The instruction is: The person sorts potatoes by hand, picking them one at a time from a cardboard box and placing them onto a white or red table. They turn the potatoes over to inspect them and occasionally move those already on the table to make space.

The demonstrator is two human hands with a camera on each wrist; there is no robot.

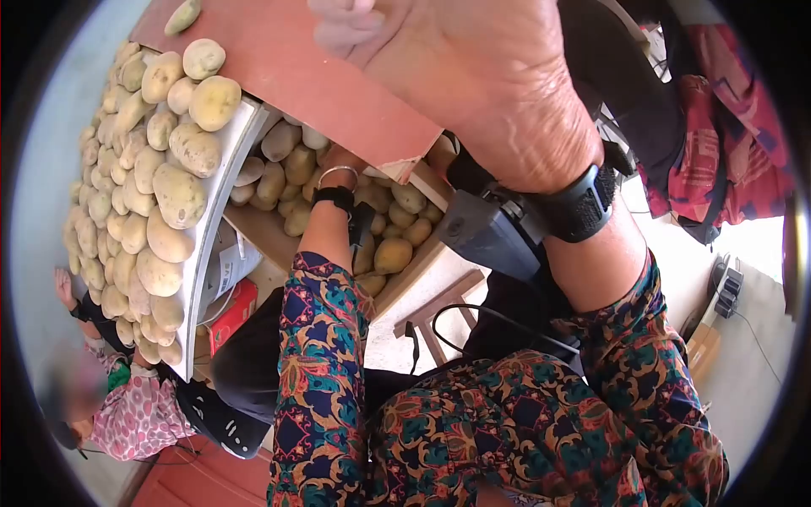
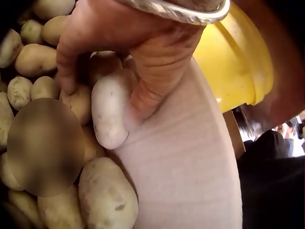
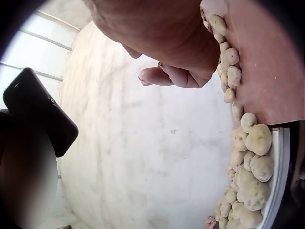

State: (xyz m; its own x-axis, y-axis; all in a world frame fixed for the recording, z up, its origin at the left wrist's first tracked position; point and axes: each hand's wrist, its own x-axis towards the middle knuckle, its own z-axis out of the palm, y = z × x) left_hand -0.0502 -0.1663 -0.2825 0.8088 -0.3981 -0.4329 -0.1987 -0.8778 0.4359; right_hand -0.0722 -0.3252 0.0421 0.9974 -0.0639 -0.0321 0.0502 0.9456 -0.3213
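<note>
Potatoes fill a box (image 1: 270, 237) below the edge of a reddish board (image 1: 338, 93). My left hand (image 1: 345, 160) reaches down among them, partly hidden by the board. In the left wrist view my left hand (image 2: 152, 57) curls over a pale potato (image 2: 108, 114), thumb on one side and fingers on the other, beside the box's beige inner wall. One fingertip touches a neighbouring potato (image 2: 78, 102). My right hand (image 1: 481, 76) is raised over the board, close to the head camera. Its fingers (image 3: 181, 76) are loosely bent, with no object visible in them.
Many potatoes (image 1: 160, 182) cover a white-edged table on the left. A lone greenish potato (image 1: 182, 17) lies on the board. A yellow plastic container (image 2: 233, 57) stands beyond the box. Another person (image 1: 139, 406) sits at lower left. A black cable (image 1: 473, 308) loops near my lap.
</note>
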